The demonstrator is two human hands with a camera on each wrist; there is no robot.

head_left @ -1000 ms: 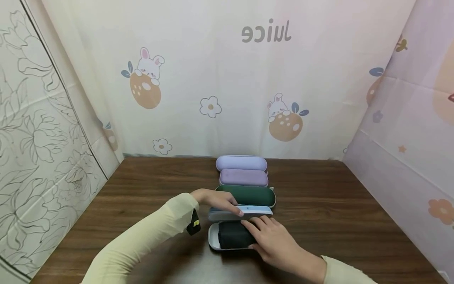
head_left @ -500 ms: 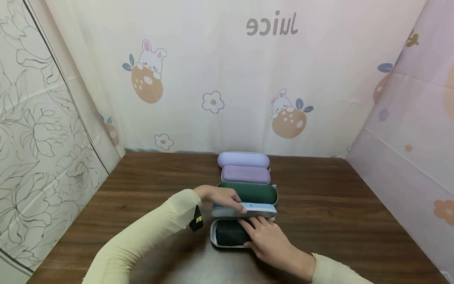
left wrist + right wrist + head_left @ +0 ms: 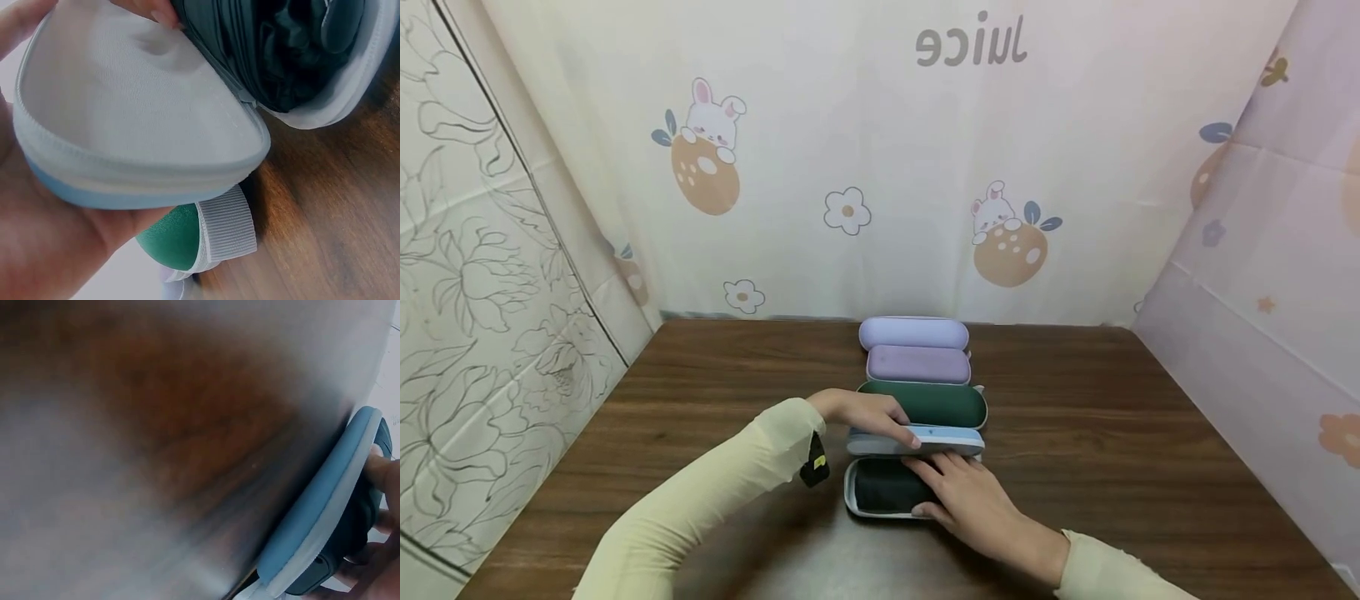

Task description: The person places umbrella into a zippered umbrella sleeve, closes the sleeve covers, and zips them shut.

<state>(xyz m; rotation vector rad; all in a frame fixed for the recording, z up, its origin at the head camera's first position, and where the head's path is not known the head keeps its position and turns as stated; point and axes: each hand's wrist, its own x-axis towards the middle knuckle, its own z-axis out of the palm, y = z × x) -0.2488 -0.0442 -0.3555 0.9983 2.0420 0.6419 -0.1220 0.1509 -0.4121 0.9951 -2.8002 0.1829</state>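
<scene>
A light-blue zip case (image 3: 852,493) lies unfolded near the middle of the table, its lid (image 3: 880,447) raised on the far side. My left hand (image 3: 868,415) holds that lid, thumb over the pale lining and fingers behind it. A black folding umbrella (image 3: 883,486) fills the base; its pleated fabric shows in the left wrist view. Across the umbrella's right end, my right hand (image 3: 973,504) grips it, fingers at the far side and thumb at the near side. In the right wrist view, the fingers (image 3: 378,469) reach over the case's rim, with part of the hand out of frame.
Behind the lid lie a green case (image 3: 943,404), a purple case (image 3: 917,365) and a lavender case (image 3: 913,333), in a row towards the back curtain (image 3: 910,275). The wooden table (image 3: 745,358) extends to both sides.
My right thumb and fingers have shifted slightly to the left over the umbrella. The left hand keeps the lid raised. The head view has tilted a little.
</scene>
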